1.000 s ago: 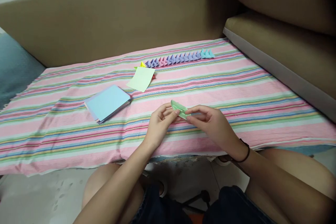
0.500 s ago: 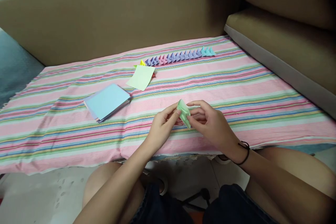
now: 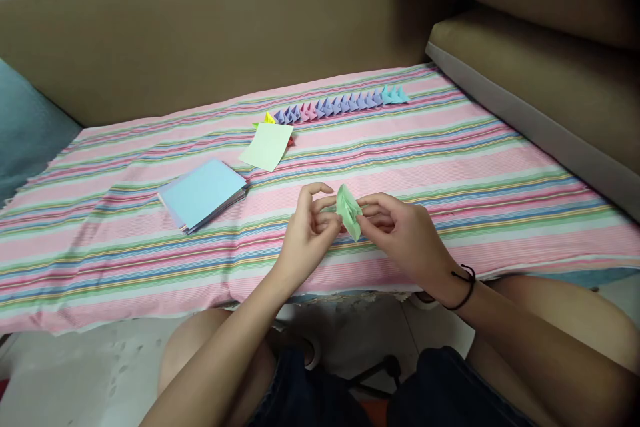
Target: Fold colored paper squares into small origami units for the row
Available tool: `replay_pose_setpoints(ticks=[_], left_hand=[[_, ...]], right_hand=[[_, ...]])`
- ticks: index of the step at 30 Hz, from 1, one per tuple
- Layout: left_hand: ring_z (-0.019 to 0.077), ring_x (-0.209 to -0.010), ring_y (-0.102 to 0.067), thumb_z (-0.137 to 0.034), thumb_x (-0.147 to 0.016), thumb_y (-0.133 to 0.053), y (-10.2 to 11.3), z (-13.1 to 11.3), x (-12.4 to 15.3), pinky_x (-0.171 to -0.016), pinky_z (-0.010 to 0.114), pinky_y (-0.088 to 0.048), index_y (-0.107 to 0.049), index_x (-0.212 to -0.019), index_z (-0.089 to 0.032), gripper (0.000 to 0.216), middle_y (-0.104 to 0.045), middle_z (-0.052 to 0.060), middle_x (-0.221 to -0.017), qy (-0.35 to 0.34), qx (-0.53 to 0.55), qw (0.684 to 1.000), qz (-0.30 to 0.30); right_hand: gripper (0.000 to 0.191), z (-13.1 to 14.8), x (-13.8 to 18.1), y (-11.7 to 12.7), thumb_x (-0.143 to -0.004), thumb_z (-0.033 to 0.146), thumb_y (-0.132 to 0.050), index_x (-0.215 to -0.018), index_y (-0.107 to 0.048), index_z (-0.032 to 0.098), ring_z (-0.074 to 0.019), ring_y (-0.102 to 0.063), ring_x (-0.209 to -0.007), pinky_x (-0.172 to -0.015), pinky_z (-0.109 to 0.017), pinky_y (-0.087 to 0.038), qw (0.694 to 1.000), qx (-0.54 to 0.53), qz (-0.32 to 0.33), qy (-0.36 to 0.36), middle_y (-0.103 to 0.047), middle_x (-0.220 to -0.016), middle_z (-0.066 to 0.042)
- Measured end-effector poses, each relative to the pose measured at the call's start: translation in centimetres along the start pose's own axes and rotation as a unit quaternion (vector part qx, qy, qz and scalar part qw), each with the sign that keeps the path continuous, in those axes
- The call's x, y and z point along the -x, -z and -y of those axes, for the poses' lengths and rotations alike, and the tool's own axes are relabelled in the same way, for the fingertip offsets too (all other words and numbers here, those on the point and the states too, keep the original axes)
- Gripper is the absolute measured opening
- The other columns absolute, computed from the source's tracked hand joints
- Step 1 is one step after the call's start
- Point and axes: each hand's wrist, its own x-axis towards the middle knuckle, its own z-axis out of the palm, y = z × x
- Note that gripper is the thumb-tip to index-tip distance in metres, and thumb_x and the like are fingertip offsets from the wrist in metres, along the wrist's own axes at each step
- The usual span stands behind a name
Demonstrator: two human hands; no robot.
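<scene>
A small piece of light green folded paper [image 3: 349,212] is held between both hands above the front part of the striped cloth. My left hand [image 3: 311,225] pinches its left edge between thumb and fingers, with the index finger lifted and curled away. On the other side, my right hand [image 3: 397,223] grips the right edge between thumb and fingertips. The paper's folds stand partly spread, its points directed up and down. Some fingertips are hidden behind it.
A stack of coloured paper [image 3: 205,192], light blue on top, lies to the left. Behind it rests a pale green sheet [image 3: 267,147], partly over yellow and red folded pieces. A row of folded paper pieces [image 3: 345,105] runs along the back. Brown cushions [image 3: 540,73] stand at the right.
My left index finger has lifted off the folded paper and curls above it. The paper has turned slightly, more upright, and its folds look more spread.
</scene>
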Motion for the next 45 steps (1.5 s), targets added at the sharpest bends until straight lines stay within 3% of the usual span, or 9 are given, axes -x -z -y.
replay_pose_setpoints(ticks=[4, 9, 14, 20, 30, 36, 40, 42, 45], left_hand=[[0.0077, -0.066, -0.06, -0.018, -0.085, -0.052, 0.0, -0.2, 0.1, -0.063, 0.021, -0.049, -0.048, -0.102, -0.023, 0.018, -0.06, 0.004, -0.111, -0.023, -0.09, 0.996, 0.0], [0.0095, -0.064, -0.06, -0.024, -0.087, -0.052, -0.3, -0.4, 0.3, -0.059, 0.018, -0.045, -0.049, -0.093, -0.021, 0.007, -0.064, -0.002, -0.077, -0.051, -0.229, 0.972, -0.023], [0.0127, -0.065, -0.065, -0.022, -0.082, -0.056, -0.6, -0.2, 0.1, -0.06, 0.021, -0.049, -0.05, -0.106, -0.02, 0.024, -0.068, -0.001, -0.075, -0.011, -0.175, 0.98, -0.089], [0.0136, -0.06, -0.063, -0.013, -0.071, -0.055, -0.6, 0.0, -0.3, -0.057, 0.021, -0.047, -0.065, -0.072, -0.016, 0.011, -0.068, 0.001, -0.066, 0.035, -0.192, 0.973, -0.126], [0.01, -0.051, -0.055, -0.017, -0.071, -0.056, -0.5, 0.1, -0.5, -0.05, 0.019, -0.039, -0.061, -0.064, -0.016, 0.008, -0.06, -0.002, -0.055, 0.035, -0.258, 0.955, -0.144], [0.0144, -0.063, -0.063, -0.017, -0.076, -0.051, -0.2, 0.5, -0.8, -0.06, 0.023, -0.048, -0.065, -0.08, -0.016, 0.015, -0.066, 0.001, -0.065, 0.046, -0.21, 0.973, -0.086], [0.0136, -0.07, -0.067, -0.019, -0.08, -0.053, 0.3, 0.2, -0.8, -0.067, 0.025, -0.052, -0.05, -0.107, -0.02, 0.027, -0.07, 0.005, -0.093, 0.038, -0.106, 0.993, -0.04], [0.0129, -0.074, -0.068, -0.019, -0.082, -0.053, 0.5, -0.2, -0.6, -0.066, 0.024, -0.053, -0.045, -0.106, -0.023, 0.026, -0.066, 0.007, -0.11, 0.019, -0.128, 0.991, -0.035], [0.0154, -0.092, -0.067, -0.02, -0.086, -0.049, 0.7, -0.8, -0.5, -0.066, 0.021, -0.053, -0.052, -0.101, -0.023, 0.015, -0.059, 0.007, -0.125, -0.029, -0.204, 0.978, 0.017]], right_hand=[[0.018, 0.0, 0.0, 0.1, -0.079, 0.022, -0.062, -0.097, -0.062, 0.019, -0.0186, -0.072, -0.074, -0.065, -0.026, -0.06, 1.0, -0.011, 0.005, -0.001, -0.072, -0.082, -0.004], [0.022, -0.1, 0.1, -0.2, -0.078, 0.026, -0.065, -0.1, -0.061, 0.02, -0.0169, -0.072, -0.075, -0.064, -0.023, -0.059, 1.0, 0.016, 0.014, 0.022, -0.072, -0.087, -0.003], [0.016, -0.1, 0.5, -0.8, -0.082, 0.02, -0.057, -0.098, -0.062, 0.02, -0.0168, -0.07, -0.076, -0.066, -0.025, -0.055, 0.989, 0.124, 0.024, 0.079, -0.071, -0.084, -0.003], [0.014, 0.1, 0.7, -1.4, -0.083, 0.016, -0.05, -0.09, -0.061, 0.019, -0.017, -0.065, -0.067, -0.058, -0.025, -0.045, 0.968, 0.224, 0.03, 0.108, -0.068, -0.075, -0.003], [0.012, -0.1, 0.7, -2.1, -0.081, 0.014, -0.048, -0.075, -0.058, 0.016, -0.0131, -0.049, -0.051, -0.05, -0.025, -0.028, 0.941, 0.313, 0.027, 0.124, -0.055, -0.059, 0.0], [0.015, -0.2, -0.2, -1.6, -0.083, 0.017, -0.048, -0.081, -0.063, 0.017, -0.0161, -0.061, -0.059, -0.055, -0.024, -0.038, 0.967, 0.239, 0.021, 0.087, -0.065, -0.065, -0.003], [0.019, -0.3, -1.0, -0.7, -0.084, 0.019, -0.048, -0.081, -0.067, 0.019, -0.0172, -0.063, -0.058, -0.055, -0.025, -0.044, 0.982, 0.177, 0.005, 0.057, -0.067, -0.063, -0.002], [0.02, -0.2, -1.2, -0.4, -0.084, 0.02, -0.049, -0.082, -0.069, 0.02, -0.0178, -0.064, -0.058, -0.055, -0.026, -0.046, 0.986, 0.161, -0.001, 0.053, -0.068, -0.061, -0.001], [0.021, -0.2, -1.2, -0.3, -0.084, 0.02, -0.049, -0.085, -0.07, 0.021, -0.0182, -0.065, -0.059, -0.055, -0.026, -0.048, 0.985, 0.162, -0.011, 0.059, -0.069, -0.062, -0.001]])
